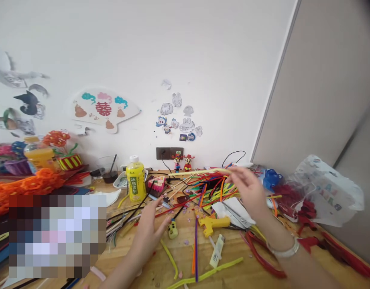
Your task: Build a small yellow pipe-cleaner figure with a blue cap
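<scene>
My right hand (248, 190) is raised over the pile of coloured pipe cleaners, its fingertips pinched on one end of a pale yellow pipe cleaner (200, 172) that stretches out to the left. Lower and to the left, my left hand (149, 224) hovers with thumb and forefinger apart and nothing between them. Just beside its thumb lies a small yellow figure (172, 230) with a drawn face. A yellow glue gun (214, 224) rests between the two hands. Scissors (237, 216) lie partly under my right wrist, over white paper.
A yellow drink bottle (136, 181) stands left of centre, near a cup of dark liquid (109, 175). In front are a lighter (217, 251) and loose yellow pipe cleaners (213, 273). Two small figurines (188, 162) stand by the wall. Plastic bags (329, 188) crowd the right.
</scene>
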`<state>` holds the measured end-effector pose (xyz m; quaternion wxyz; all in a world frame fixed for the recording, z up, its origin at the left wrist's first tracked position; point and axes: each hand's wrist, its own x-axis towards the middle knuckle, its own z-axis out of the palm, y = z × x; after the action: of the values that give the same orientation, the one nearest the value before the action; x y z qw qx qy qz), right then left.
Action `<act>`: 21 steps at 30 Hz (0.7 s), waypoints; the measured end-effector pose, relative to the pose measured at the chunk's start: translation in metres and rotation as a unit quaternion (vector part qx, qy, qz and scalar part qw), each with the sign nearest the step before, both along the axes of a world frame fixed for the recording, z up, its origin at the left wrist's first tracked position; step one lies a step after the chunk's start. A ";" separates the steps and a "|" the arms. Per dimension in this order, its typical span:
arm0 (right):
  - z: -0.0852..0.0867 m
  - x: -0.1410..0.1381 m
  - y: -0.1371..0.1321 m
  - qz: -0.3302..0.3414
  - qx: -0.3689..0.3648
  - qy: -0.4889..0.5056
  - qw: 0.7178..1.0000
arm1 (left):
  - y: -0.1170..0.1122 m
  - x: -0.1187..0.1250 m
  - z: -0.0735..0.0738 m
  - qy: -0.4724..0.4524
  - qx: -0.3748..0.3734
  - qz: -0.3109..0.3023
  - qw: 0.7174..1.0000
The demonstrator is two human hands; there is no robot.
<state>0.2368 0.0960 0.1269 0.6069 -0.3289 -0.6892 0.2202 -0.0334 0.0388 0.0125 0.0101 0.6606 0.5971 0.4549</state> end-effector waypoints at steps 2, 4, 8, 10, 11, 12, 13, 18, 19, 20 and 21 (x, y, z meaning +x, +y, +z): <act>-0.029 -0.025 -0.018 0.026 -0.006 -0.015 1.000 | -0.004 0.003 0.005 -0.064 0.024 -0.028 0.997; -0.056 -0.045 -0.030 0.060 0.019 -0.079 0.995 | -0.009 0.011 0.008 -0.157 0.001 -0.087 0.984; -0.096 -0.066 -0.044 0.126 0.100 -0.209 0.965 | -0.017 0.032 0.018 -0.434 -0.075 -0.204 0.874; -0.106 -0.069 -0.048 0.132 0.097 -0.231 0.959 | -0.018 0.039 0.023 -0.489 -0.080 -0.193 0.847; -0.109 -0.069 -0.050 0.137 0.095 -0.235 0.958 | -0.019 0.041 0.025 -0.496 -0.082 -0.185 0.844; -0.110 -0.068 -0.052 0.146 0.095 -0.237 0.956 | -0.019 0.042 0.026 -0.494 -0.086 -0.178 0.847; -0.111 -0.068 -0.055 0.158 0.097 -0.237 0.954 | -0.018 0.042 0.027 -0.487 -0.090 -0.173 0.851; -0.106 -0.071 -0.061 0.204 0.018 -0.178 0.963 | -0.014 0.038 0.025 -0.415 -0.134 -0.157 0.886; -0.104 -0.071 -0.059 0.204 -0.028 -0.141 0.968 | -0.015 0.037 0.026 -0.390 -0.149 -0.156 0.895; -0.102 -0.071 -0.056 0.201 -0.079 -0.096 0.972 | -0.016 0.037 0.027 -0.362 -0.163 -0.156 0.904; -0.100 -0.071 -0.052 0.197 -0.130 -0.045 0.971 | -0.017 0.036 0.029 -0.332 -0.174 -0.157 0.914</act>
<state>0.1662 0.0438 0.0273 0.4723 -0.2725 -0.7324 0.4078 0.0029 0.0215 0.0418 0.3939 0.5447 0.5175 0.5294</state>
